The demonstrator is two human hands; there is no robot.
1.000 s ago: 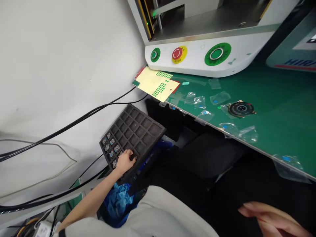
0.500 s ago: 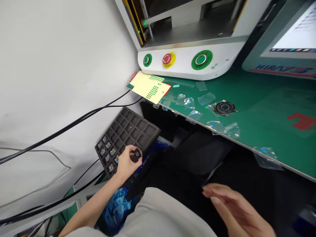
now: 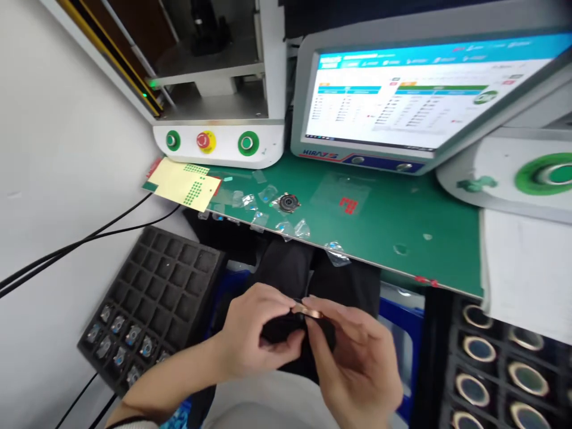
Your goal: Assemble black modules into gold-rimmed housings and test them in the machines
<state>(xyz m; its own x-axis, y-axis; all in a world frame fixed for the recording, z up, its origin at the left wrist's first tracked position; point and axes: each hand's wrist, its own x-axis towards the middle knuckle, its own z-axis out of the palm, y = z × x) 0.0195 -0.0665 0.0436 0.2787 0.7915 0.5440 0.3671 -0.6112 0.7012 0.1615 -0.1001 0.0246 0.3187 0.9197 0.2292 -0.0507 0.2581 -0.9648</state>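
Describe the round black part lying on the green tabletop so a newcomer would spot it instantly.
Find the large grey-framed monitor. On the glossy green tabletop below its lower-left corner, beside small clear plastic films, lies the round black part. Unlike those see-through films, it is dark and opaque, with a ringed face.

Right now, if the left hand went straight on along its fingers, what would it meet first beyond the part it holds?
Beyond the copper-edged part, the left hand would likely meet the right hand first, as it sits directly opposite; exact depth is unclear.
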